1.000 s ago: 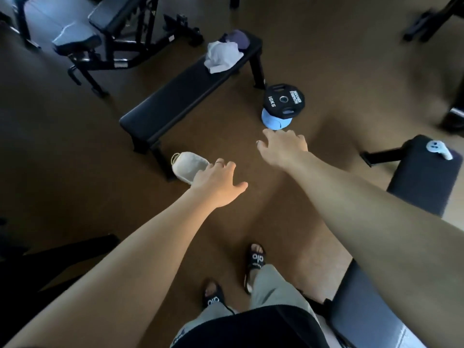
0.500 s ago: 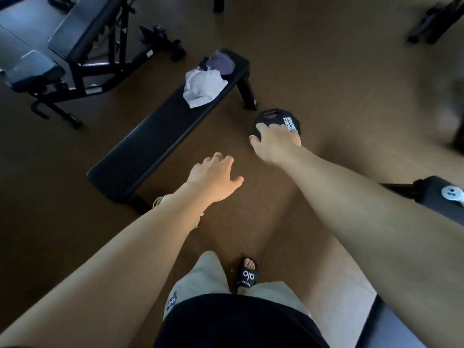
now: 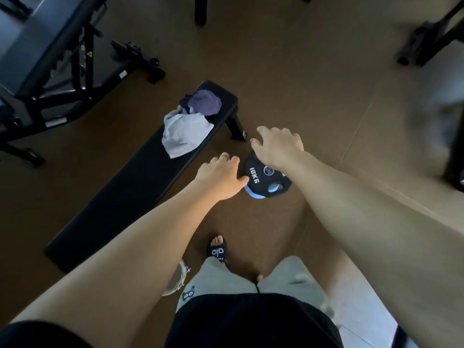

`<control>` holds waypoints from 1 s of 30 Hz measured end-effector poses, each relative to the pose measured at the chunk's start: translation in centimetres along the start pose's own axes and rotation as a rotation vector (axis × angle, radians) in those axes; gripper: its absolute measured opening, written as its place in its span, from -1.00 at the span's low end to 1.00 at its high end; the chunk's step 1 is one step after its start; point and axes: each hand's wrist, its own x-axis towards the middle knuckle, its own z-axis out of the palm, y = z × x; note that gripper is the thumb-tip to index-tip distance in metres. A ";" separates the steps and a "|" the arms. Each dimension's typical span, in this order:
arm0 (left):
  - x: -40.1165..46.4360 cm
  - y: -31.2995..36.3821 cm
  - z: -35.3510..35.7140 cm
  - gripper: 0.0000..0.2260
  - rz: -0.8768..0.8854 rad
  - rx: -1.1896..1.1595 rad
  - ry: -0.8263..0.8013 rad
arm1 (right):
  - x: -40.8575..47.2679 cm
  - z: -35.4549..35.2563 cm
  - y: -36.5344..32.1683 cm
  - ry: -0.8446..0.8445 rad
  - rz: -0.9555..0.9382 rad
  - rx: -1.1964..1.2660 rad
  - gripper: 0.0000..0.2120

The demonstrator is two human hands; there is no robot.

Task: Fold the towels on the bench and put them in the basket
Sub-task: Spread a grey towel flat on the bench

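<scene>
Reaching fwd, both hands empty w/ fingers loosely spread: left hand (image 3: 221, 178) at centre, right hand (image 3: 277, 144) just toward 1 o'clock of it, over a 10KG plate (image 3: 261, 180) on the floor. Bench (image 3: 130, 187) runs from 8 o'clock up to centre; white towel (image 3: 184, 135) and purple towel (image 3: 204, 104) lie crumpled, touching, at its far end, ~11 o'clock of the hands. Basket (image 3: 175, 280) mostly hidden behind left forearm at 6 o'clock, near a sandalled foot (image 3: 218, 249).
</scene>
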 end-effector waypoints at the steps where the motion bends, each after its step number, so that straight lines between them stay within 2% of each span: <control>1: 1.6 -0.1 -1.2 -0.46 0.002 -0.004 0.002 | 1.7 -0.9 0.3 -0.001 -0.003 0.000 -0.49; 8: 11.7 -0.4 -6.7 -0.43 -0.094 -0.066 0.029 | 14.0 -5.8 2.6 0.003 -0.099 -0.049 -0.48; 17: 20.8 2.4 -8.6 -0.45 -0.424 -0.317 0.124 | 27.8 -8.5 3.9 -0.072 -0.463 -0.130 -0.48; 23: 21.7 2.0 -8.6 -0.48 -0.610 -0.477 0.117 | 30.4 -9.2 0.5 -0.142 -0.653 -0.201 -0.53; 30: 21.7 -5.4 -7.9 -0.53 -0.679 -0.541 0.193 | 32.4 -7.5 -7.4 -0.127 -0.710 -0.302 -0.53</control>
